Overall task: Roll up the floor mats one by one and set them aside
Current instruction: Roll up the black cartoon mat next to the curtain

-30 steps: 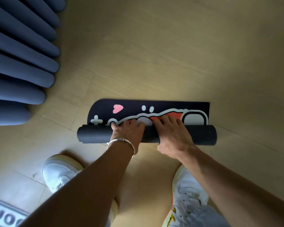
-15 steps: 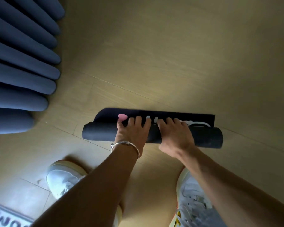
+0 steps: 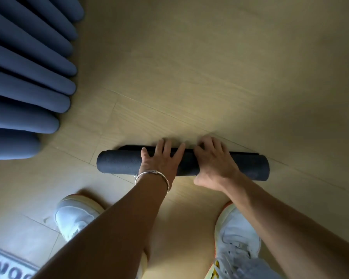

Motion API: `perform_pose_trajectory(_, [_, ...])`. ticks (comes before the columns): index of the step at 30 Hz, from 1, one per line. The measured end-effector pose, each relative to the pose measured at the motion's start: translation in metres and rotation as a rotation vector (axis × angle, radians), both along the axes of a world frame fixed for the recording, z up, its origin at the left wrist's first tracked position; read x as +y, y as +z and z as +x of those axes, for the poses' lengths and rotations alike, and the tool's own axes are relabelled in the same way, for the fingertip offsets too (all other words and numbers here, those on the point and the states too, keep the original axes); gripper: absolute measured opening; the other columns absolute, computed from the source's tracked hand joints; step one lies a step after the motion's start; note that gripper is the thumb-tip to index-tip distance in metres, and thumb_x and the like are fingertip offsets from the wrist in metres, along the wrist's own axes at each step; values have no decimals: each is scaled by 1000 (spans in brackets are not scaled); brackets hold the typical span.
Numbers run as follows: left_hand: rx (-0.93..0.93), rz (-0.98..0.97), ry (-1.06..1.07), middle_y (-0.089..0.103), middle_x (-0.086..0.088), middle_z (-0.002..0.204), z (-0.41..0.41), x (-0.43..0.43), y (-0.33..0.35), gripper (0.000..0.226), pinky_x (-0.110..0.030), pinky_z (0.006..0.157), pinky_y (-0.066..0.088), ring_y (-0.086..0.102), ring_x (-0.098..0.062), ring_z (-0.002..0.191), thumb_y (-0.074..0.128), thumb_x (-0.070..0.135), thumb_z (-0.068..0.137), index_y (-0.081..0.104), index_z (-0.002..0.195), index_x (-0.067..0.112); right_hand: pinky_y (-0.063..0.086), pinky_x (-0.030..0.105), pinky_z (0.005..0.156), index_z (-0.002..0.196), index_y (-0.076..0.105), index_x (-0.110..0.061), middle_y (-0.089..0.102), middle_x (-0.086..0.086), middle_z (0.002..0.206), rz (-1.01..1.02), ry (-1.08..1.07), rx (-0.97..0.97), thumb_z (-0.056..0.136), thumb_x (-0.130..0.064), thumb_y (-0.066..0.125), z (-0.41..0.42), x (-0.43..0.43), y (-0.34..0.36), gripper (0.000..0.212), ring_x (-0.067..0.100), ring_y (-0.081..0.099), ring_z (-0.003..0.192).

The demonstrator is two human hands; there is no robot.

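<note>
Black rolled mat (image 3: 119,164): left hand (image 3: 159,161) presses it, right hand (image 3: 215,163) apparently grips.

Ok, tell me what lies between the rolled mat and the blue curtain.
Only bare wooden floor lies between the rolled mat and the blue curtain. Nothing stands on that stretch, as the head view shows.

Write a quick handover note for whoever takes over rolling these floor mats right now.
Left hand presses flat, fingers spread, on the black foam floor mat; right hand curls over it.
The mat lies on the pale wooden floor, almost fully rolled, with only a thin flat edge showing beyond the roll.
To do: finish the last turn, set it aside, then roll the pale lettered mat lying flat at lower left.
</note>
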State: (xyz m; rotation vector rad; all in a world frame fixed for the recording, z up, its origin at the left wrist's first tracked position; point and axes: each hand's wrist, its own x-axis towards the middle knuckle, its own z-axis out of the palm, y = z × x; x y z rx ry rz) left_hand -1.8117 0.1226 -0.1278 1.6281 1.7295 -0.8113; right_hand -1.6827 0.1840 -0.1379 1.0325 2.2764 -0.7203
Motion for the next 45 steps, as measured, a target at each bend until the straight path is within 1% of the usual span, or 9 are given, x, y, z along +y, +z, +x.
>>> perform_pose_trajectory(3, [-23,-64,31,-16,-11,155,2,3,0,108,-63,110,13,-10,-27,145,65,13,84,-22,147,25,27,39,110,129,42,-18,34,4,135,73,37,56,74,-29,65,7,-9,-2,61,25,34,125])
perform_pose_trajectory(6, [-11,-62,-13,0,-12,153,2,1,5,102,-64,108,19,5,-28,142,62,13,85,-17,149,22,28,34,109,138,33,-20,36,1,137,78,-20,111,75,-24,65,10,-14,-2,70,22,37,123])
perform_pose_trajectory(9, [2,-42,-53,19,-12,142,0,1,10,88,-58,100,34,24,-29,131,59,9,85,-1,149,21,34,33,98,128,39,-19,41,3,129,59,-42,44,78,-23,63,5,-14,1,56,23,40,115])
perform_pose_trajectory(16, [62,-7,-73,28,-10,130,-16,16,37,72,-49,87,44,32,-27,121,68,13,78,23,134,17,36,35,94,113,45,-14,50,7,115,112,48,-10,77,-27,59,-10,6,27,41,28,45,105])
perform_pose_trajectory(25, [210,222,-168,34,-10,125,-67,82,159,61,-60,106,21,37,-28,120,62,18,79,26,128,16,31,31,73,98,33,-18,53,5,105,255,-38,140,87,-27,55,-55,62,141,26,23,43,86])
perform_pose_trajectory(29, [178,203,-168,36,-9,121,-70,93,259,61,-57,107,21,39,-28,117,62,17,77,28,127,17,31,32,73,103,37,-17,53,5,106,269,21,117,87,-30,56,-56,76,239,28,24,44,87])
perform_pose_trajectory(33, [135,344,-140,42,-9,121,-88,159,403,55,-39,90,36,42,-28,114,64,19,77,35,124,19,32,32,75,112,42,-15,55,4,110,403,28,140,87,-31,56,-68,148,383,33,25,51,100])
perform_pose_trajectory(40, [148,618,-130,44,-7,115,-100,259,732,57,-35,74,38,46,-26,110,73,28,74,39,119,18,30,32,79,122,39,-15,52,4,112,747,58,220,91,-31,53,-76,253,711,37,24,49,103])
perform_pose_trajectory(45, [98,842,-126,49,-2,99,-82,282,967,45,-32,64,39,46,-21,83,72,41,74,40,97,19,34,34,81,120,42,-15,52,4,112,1033,64,254,87,-35,57,-59,274,955,42,25,49,103])
